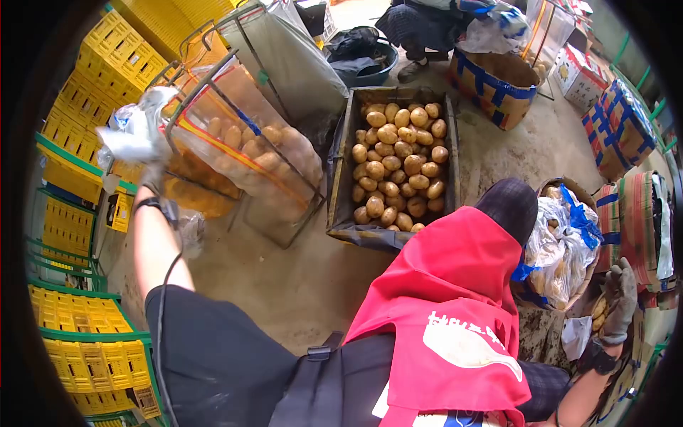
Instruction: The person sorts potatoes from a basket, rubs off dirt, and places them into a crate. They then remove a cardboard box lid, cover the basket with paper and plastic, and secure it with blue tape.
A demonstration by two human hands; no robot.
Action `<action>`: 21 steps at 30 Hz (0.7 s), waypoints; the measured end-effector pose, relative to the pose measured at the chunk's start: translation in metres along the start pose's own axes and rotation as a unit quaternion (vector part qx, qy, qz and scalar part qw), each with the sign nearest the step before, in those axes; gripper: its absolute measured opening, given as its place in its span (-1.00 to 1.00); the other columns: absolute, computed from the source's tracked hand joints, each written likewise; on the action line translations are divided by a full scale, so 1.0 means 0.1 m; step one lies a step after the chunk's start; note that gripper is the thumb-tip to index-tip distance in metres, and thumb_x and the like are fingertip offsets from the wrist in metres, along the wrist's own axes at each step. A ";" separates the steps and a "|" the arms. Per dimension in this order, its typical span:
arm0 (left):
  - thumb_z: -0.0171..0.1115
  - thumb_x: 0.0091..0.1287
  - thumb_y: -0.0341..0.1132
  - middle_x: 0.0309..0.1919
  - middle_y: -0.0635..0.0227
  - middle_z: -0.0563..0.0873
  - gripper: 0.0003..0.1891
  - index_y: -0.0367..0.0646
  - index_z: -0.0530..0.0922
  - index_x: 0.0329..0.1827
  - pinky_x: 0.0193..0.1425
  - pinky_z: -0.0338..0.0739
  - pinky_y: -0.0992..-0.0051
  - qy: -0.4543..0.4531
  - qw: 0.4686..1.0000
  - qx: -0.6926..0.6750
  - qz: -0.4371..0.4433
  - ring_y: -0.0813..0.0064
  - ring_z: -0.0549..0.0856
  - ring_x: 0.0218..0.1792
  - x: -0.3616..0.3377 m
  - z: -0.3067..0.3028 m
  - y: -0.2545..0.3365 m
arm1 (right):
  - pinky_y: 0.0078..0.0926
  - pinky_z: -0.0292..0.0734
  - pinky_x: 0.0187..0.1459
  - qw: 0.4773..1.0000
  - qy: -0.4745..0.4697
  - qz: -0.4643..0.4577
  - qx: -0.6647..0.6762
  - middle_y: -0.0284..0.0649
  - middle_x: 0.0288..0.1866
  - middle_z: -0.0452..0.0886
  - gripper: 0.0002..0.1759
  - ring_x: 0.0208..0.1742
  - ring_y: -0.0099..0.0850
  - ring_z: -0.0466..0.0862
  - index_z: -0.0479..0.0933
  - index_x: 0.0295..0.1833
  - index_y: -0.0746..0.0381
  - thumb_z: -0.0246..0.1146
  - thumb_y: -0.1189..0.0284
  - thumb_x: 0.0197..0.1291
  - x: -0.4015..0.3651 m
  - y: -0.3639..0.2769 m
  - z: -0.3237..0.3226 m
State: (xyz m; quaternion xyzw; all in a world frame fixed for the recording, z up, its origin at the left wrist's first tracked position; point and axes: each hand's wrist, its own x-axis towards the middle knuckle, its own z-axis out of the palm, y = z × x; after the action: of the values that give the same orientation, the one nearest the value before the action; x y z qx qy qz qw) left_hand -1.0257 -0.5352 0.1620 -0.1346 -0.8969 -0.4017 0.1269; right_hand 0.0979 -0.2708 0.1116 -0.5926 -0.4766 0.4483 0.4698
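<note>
My left hand (154,176), gloved and blurred by motion, is stretched out to the far left. Its fingers seem closed on a white plastic bag (131,146), which is smeared along with it. Over at the right edge, my right hand (620,302) wears a grey glove and is open, fingers pointing up. It is beside a few potatoes (600,311) low at the right. In front of me is a dark-lined crate (343,188) full of loose potatoes (402,160).
A wire frame (206,80) holds a clear sack of potatoes (245,153). Yellow crates (78,363) are stacked on the left. A box of bagged potatoes (562,242) stands by my knee. Taped cartons (617,132) are at the right. Another person (420,28) is at the back.
</note>
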 end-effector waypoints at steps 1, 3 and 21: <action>0.27 0.41 -0.02 0.39 0.26 0.40 -0.35 0.13 0.28 0.53 0.06 0.57 0.09 -0.073 0.995 0.030 -0.059 0.08 0.54 0.20 -0.10 0.35 -0.26 | -0.52 0.53 0.19 1.000 0.001 0.003 -0.003 -0.38 0.14 0.68 -0.43 0.11 -0.57 0.65 0.43 0.51 0.14 0.14 0.08 0.56 -0.04 0.01 0.03; 0.28 0.40 0.02 0.47 0.24 0.37 -0.29 0.17 0.23 0.58 0.08 0.57 0.05 -0.198 0.967 0.047 -0.155 0.03 0.52 0.26 -0.53 0.98 -0.64 | -0.55 0.55 0.20 1.000 -0.005 0.003 -0.017 -0.38 0.13 0.68 -0.44 0.11 -0.58 0.66 0.43 0.49 0.17 0.15 0.09 0.56 -0.16 -0.03 0.07; 0.15 0.50 -0.10 -0.59 0.47 0.54 -0.75 0.01 0.52 -0.33 -0.63 0.32 0.45 -0.633 0.757 0.144 -0.073 0.56 0.46 -0.71 -4.15 2.36 0.97 | -0.52 0.67 -0.08 0.994 0.104 0.038 0.008 -0.22 -0.06 0.74 -0.62 -0.16 -0.53 0.73 0.62 0.21 0.34 0.33 0.33 0.41 0.03 1.05 -0.40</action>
State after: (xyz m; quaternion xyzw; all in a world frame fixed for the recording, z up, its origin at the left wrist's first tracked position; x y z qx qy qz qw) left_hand -0.6343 -0.3529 -0.0627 -0.2723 -0.8269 -0.0995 -0.4820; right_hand 0.1531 -0.2837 0.0142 -0.6502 -0.3987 0.4052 0.5041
